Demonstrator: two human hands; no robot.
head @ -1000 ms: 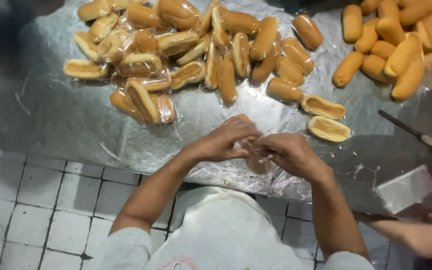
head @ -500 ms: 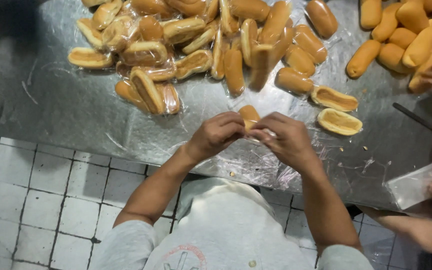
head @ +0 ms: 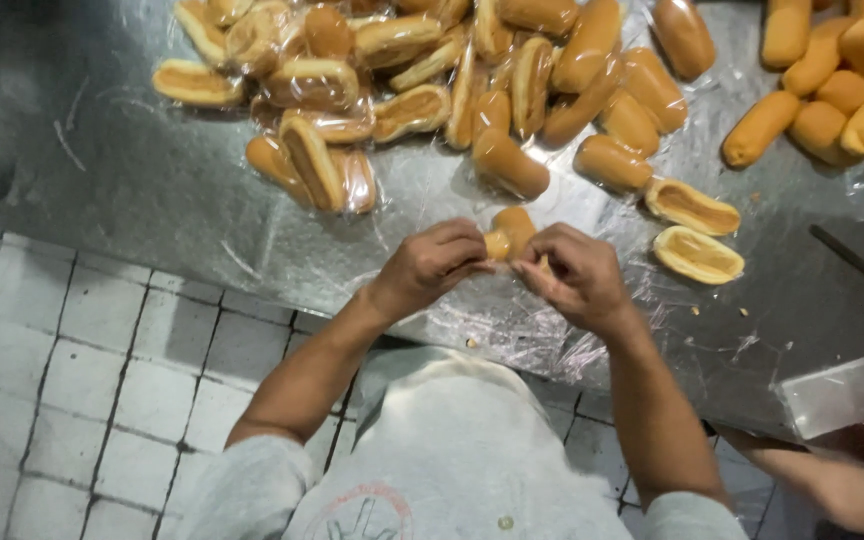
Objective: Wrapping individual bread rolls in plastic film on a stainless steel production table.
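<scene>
Left hand: the left hand (head: 434, 262) is clenched around the near end of a bread roll (head: 508, 232), fingers curled over it.
Right hand: the right hand (head: 570, 274) grasps the same bread roll from the other side, fingertips pinching it and the clear wrap around it.
Bread roll: held between both hands just above the counter (head: 132, 190), close to its near edge, its far end poking out above the knuckles.
Wrapped rolls: a pile of wrapped rolls (head: 352, 90) lies beyond the hands, toward the left.
Split rolls: two open rolls (head: 694, 230) lie cut side up, just right of the right hand.
Plain rolls: a heap of plain rolls (head: 832, 80) sits at the far right.
Other person: another person's arm (head: 832, 480) shows at the lower right, beside a clear plastic bag (head: 837, 392).
</scene>
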